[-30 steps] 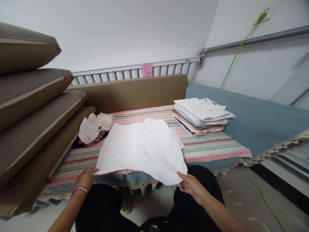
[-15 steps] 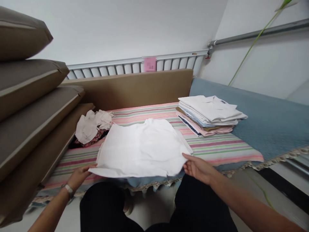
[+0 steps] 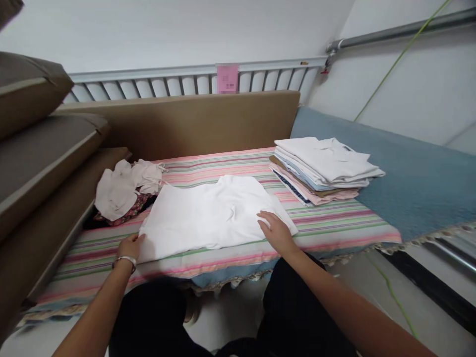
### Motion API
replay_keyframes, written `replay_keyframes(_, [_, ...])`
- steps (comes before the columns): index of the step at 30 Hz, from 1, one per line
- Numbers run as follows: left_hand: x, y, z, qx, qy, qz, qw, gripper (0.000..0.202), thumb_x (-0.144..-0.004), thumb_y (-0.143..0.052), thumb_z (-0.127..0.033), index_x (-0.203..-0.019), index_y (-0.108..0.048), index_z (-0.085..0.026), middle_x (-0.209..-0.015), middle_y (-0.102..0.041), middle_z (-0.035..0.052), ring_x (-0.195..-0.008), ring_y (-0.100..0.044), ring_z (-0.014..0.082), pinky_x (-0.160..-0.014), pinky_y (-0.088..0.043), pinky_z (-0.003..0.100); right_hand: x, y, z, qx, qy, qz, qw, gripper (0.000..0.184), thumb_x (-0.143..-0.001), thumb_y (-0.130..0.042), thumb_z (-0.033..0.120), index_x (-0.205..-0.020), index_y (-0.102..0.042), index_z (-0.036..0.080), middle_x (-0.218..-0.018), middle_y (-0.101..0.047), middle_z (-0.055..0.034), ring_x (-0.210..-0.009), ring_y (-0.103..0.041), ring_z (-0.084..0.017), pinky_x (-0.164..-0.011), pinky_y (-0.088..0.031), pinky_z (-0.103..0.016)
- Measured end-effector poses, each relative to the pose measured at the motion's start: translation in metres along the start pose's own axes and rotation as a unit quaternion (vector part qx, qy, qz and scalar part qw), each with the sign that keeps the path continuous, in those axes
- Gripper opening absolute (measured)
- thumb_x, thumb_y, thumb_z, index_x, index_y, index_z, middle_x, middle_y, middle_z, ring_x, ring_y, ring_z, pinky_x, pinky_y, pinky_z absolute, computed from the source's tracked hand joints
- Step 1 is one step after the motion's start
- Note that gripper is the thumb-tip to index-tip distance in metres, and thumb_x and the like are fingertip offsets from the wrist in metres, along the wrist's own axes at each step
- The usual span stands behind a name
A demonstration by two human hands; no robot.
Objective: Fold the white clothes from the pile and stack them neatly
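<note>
A white shirt (image 3: 193, 218) lies folded over on the striped cloth in front of me, with a small crumple near its middle. My left hand (image 3: 129, 248), wearing a bracelet at the wrist, pinches its edge at the near left corner. Over the right part of the shirt, my right hand (image 3: 275, 230) has its fingers apart and rests on or just above the fabric; contact is hard to make out.
A stack of folded shirts (image 3: 323, 163) sits to the right. Crumpled pale clothes (image 3: 119, 191) lie at the left, beside piled brown cushions (image 3: 44, 163). Behind stand a long brown cushion (image 3: 208, 121) and a radiator (image 3: 159, 87). The striped cloth (image 3: 334, 223) covers the bed.
The near edge of the shirt has been folded away from me onto the rest. My right hand has let go of its edge and moved left over the fabric.
</note>
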State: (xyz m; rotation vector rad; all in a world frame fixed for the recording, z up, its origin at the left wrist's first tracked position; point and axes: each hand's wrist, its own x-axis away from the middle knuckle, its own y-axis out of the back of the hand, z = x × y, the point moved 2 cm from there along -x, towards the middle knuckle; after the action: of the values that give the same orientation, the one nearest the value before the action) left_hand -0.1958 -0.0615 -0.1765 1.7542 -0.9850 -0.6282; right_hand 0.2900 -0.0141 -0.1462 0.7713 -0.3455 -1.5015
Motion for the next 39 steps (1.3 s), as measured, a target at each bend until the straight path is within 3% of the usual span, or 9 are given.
replay_keyframes(4, [0.013,-0.006,-0.007,-0.063,0.022,0.012,0.998,0.054,-0.084,-0.027,-0.049,-0.113,-0.056,-0.014,-0.102,-0.064,0.0197,-0.087,-0.061,0.0321,-0.068,-0.045,0.040,0.018,-0.006,-0.027,0.215,0.051,0.058,0.974,0.041,-0.085,-0.047,0.033,-0.125,-0.050,0.023,-0.141,-0.036,-0.0080,-0.132,-0.024,-0.027,-0.107,-0.013,-0.049])
replay_keyframes(10, [0.016,-0.012,-0.011,-0.125,0.036,0.052,0.990,0.057,-0.084,-0.020,-0.051,-0.120,-0.049,-0.017,-0.100,-0.064,0.0203,-0.085,-0.062,0.0353,-0.066,-0.045,0.044,0.023,-0.015,-0.048,0.265,0.053,0.062,0.961,0.044,-0.088,-0.042,0.036,-0.132,-0.041,0.028,-0.144,-0.029,-0.0046,-0.134,-0.020,-0.023,-0.108,-0.012,-0.045])
replay_keyframes(14, [0.024,0.002,-0.020,-0.073,0.020,-0.079,0.994,0.059,-0.084,-0.029,-0.047,-0.126,-0.041,-0.008,-0.112,-0.057,0.0224,-0.100,-0.056,0.0349,-0.078,-0.044,0.046,0.023,-0.017,-0.049,0.261,0.061,0.058,0.962,0.044,-0.088,-0.041,0.036,-0.132,-0.042,0.027,-0.144,-0.030,-0.0054,-0.134,-0.020,-0.023,-0.107,-0.014,-0.045])
replay_keyframes(17, [0.047,0.000,-0.054,-0.046,-0.115,-0.176,0.977,0.057,-0.086,-0.032,-0.040,-0.129,-0.037,-0.004,-0.128,-0.047,0.0222,-0.120,-0.042,0.0301,-0.098,-0.034,0.042,0.023,-0.018,-0.051,0.255,0.067,0.053,0.963,0.045,-0.088,-0.040,0.035,-0.132,-0.042,0.026,-0.144,-0.030,-0.0053,-0.134,-0.019,-0.023,-0.107,-0.014,-0.045])
replay_keyframes(20, [0.079,-0.029,-0.100,-0.049,-0.227,-0.066,0.970,0.050,-0.087,-0.030,-0.034,-0.130,-0.040,-0.009,-0.137,-0.040,0.0157,-0.131,-0.028,0.0258,-0.107,-0.023,0.040,0.024,-0.021,-0.056,0.266,0.075,0.053,0.960,0.045,-0.088,-0.038,0.035,-0.131,-0.042,0.026,-0.144,-0.030,-0.0052,-0.134,-0.021,-0.024,-0.107,-0.016,-0.046])
replay_keyframes(24, [0.105,-0.073,-0.138,-0.055,-0.206,0.020,0.977,0.051,-0.088,-0.027,-0.041,-0.136,-0.034,-0.025,-0.146,-0.027,0.0067,-0.136,-0.012,0.0284,-0.106,-0.010,0.056,0.024,-0.028,-0.068,0.308,0.093,0.042,0.946,0.047,-0.086,-0.034,0.038,-0.131,-0.044,0.025,-0.142,-0.034,-0.0058,-0.132,-0.025,-0.025,-0.106,-0.020,-0.046])
replay_keyframes(30, [0.094,-0.075,-0.105,-0.070,-0.137,0.016,0.988,0.059,-0.086,-0.025,-0.051,-0.139,-0.029,-0.024,-0.149,-0.019,0.0077,-0.136,-0.005,0.0328,-0.105,0.000,0.060,0.022,-0.034,-0.086,0.354,0.143,0.006,0.924,0.052,-0.085,-0.028,0.043,-0.131,-0.045,0.024,-0.140,-0.037,-0.0070,-0.131,-0.029,-0.026,-0.102,-0.026,-0.046])
replay_keyframes(34, [0.083,-0.060,-0.072,-0.094,-0.040,-0.038,0.994,0.060,-0.085,-0.026,-0.052,-0.139,-0.029,-0.025,-0.149,-0.017,0.0092,-0.136,-0.007,0.0350,-0.104,-0.005,0.061,0.023,-0.035,-0.089,0.358,0.163,0.003,0.920,0.053,-0.086,-0.026,0.044,-0.130,-0.046,0.022,-0.140,-0.037,-0.0076,-0.130,-0.029,-0.027,-0.101,-0.028,-0.046])
replay_keyframes(39, [0.079,-0.056,-0.063,-0.118,-0.017,-0.061,0.991,0.063,-0.083,-0.029,-0.055,-0.138,-0.030,-0.025,-0.148,-0.019,0.0118,-0.135,-0.013,0.0359,-0.104,-0.011,0.059,0.022,-0.035,-0.082,0.346,0.138,0.007,0.928,0.049,-0.086,-0.031,0.040,-0.129,-0.047,0.024,-0.140,-0.037,-0.0065,-0.131,-0.029,-0.026,-0.104,-0.024,-0.046])
